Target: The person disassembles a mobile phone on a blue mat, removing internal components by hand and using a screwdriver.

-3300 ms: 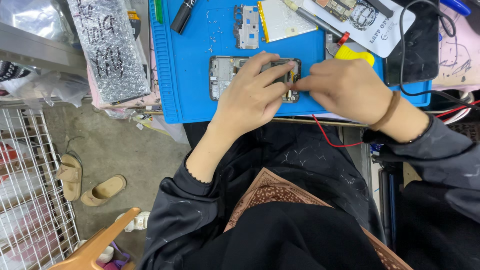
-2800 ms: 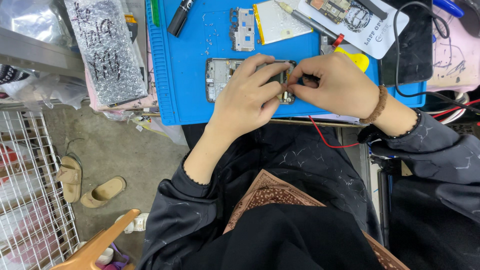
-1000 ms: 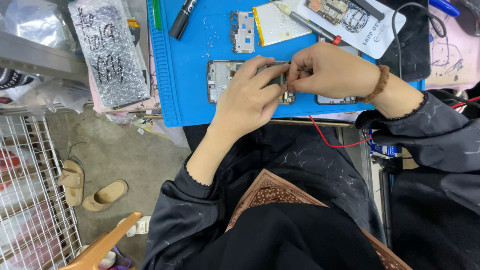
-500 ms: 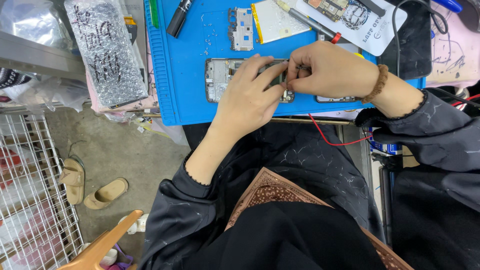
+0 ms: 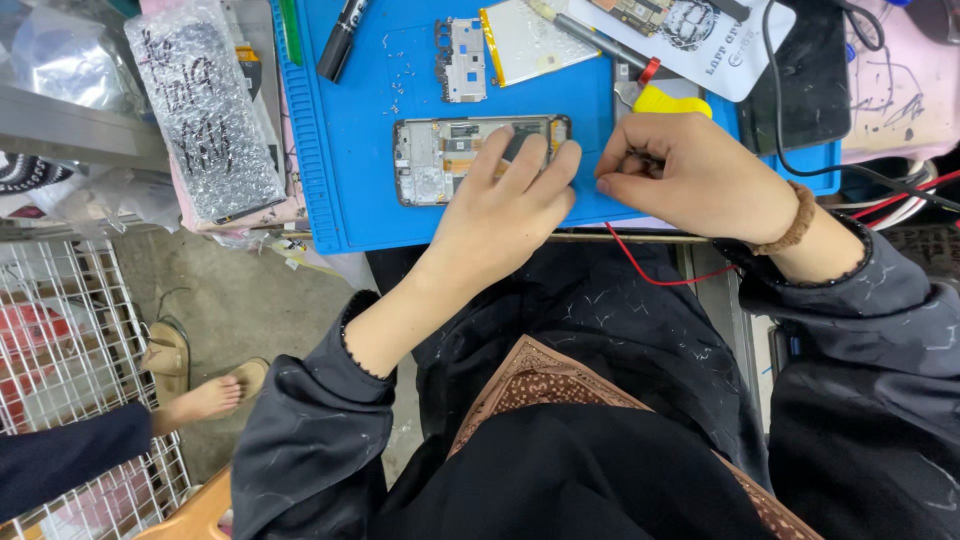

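Observation:
An opened phone (image 5: 440, 160) with its insides showing lies on a blue work mat (image 5: 360, 130). My left hand (image 5: 500, 215) rests on the phone's right end, fingers laid flat across it and holding it down. My right hand (image 5: 690, 175), with a bead bracelet at the wrist, sits just right of the phone. Its fingers are pinched around something small and dark that I cannot identify. A yellow-handled tool (image 5: 670, 100) lies just beyond that hand.
On the mat lie a small metal frame piece (image 5: 465, 60), a flat battery-like pack (image 5: 535, 40) and a black marker (image 5: 340, 40). A bubble-wrapped slab (image 5: 205, 120) is at the left, a dark screen (image 5: 800, 70) at the right. Below left are a wire rack (image 5: 70, 340) and another person's foot (image 5: 205, 400).
My right hand has drawn away from the phone to the right, still pinched. My left fingers now lie flat on the phone. A person's foot has come into view at the lower left.

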